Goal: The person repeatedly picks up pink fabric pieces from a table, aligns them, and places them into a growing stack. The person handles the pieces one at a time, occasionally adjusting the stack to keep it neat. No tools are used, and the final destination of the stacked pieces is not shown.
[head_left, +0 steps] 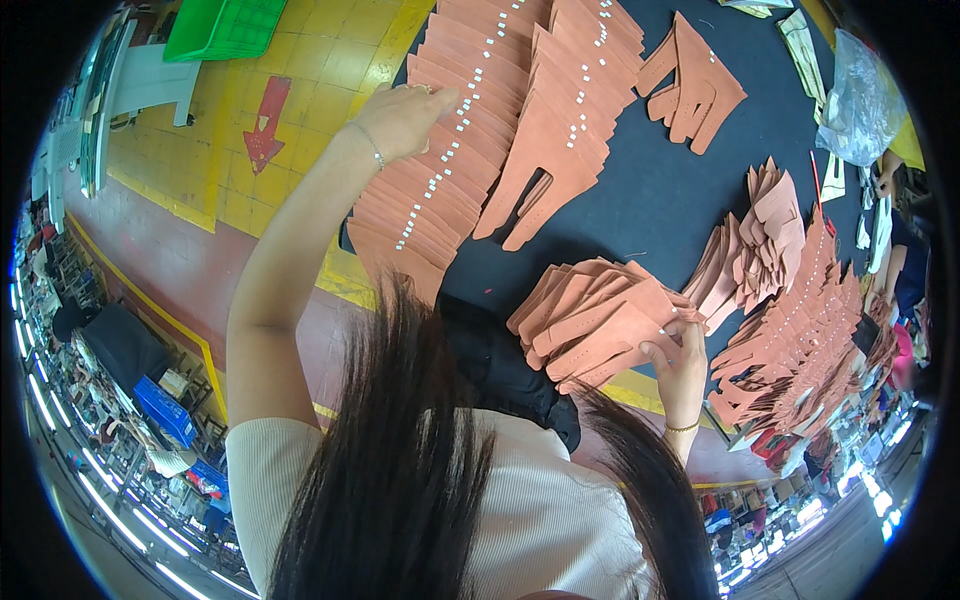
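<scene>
Pile of salmon cut-outs (610,322) gripped at its edge by the right hand (684,360), lowish and right of centre, long fanned row (455,185) touched by the left hand (404,122), upper left-of-centre, grip there can't really be told

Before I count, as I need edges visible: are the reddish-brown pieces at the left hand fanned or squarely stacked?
Fanned: the reddish-brown pieces at the left hand overlap in a long row, edges staggered.

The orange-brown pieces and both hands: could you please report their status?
Left hand at the leftmost overlapped row of pieces. Right hand gripping a fanned stack by its edge. Dark hair across the lower view.
</scene>
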{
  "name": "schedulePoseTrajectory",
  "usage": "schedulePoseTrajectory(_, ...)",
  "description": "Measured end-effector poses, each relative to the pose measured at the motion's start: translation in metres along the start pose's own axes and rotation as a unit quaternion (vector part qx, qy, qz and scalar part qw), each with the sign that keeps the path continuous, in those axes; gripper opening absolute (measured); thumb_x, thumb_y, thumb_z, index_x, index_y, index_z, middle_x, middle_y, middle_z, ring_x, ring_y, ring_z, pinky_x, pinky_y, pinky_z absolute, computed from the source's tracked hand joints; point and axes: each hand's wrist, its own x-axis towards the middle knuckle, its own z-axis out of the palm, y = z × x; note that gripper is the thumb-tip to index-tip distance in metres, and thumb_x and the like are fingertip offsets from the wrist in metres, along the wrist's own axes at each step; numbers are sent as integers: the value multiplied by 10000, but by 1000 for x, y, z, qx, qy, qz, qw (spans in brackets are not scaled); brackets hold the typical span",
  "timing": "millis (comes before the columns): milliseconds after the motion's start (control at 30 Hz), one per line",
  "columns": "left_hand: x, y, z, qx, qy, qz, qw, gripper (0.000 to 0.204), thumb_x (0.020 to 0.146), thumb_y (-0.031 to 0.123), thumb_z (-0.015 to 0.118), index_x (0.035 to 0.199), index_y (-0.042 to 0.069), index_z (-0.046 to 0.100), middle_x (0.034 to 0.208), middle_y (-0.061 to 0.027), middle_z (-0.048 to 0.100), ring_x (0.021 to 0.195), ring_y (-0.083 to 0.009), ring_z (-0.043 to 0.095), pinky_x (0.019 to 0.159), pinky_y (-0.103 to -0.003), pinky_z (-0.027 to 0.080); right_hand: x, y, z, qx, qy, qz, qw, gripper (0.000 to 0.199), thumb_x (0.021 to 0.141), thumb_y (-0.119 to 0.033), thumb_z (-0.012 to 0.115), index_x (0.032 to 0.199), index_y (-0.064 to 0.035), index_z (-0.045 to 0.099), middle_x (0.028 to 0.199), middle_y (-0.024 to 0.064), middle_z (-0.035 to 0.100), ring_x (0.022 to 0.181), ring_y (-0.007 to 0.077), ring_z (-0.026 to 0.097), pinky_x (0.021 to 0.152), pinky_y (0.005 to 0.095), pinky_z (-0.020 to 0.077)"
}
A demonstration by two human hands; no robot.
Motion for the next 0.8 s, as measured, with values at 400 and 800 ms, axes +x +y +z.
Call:
schedulePoseTrajectory(400,6,9,0,140,86,-17,986,940,545,145,908,1361,188,443,1391,-160,429,1334,-404,391,1025,-498,382,-2,2,1,-1,-2,-14,1000,357,710,-54,801,948,-6,539,895,124,569,878,345,551,780,416,450)
schedulePoseTrajectory(800,20,12,-3,217,32,-51,974,1312,512,203,931,1572,189,158,1639,-70,143,1502,-304,152,1181,-531,250,-4,3,2,1,-6,-8,1000,353,707,-45,799,937,-6,534,924,121,560,914,351,540,802,428,441)
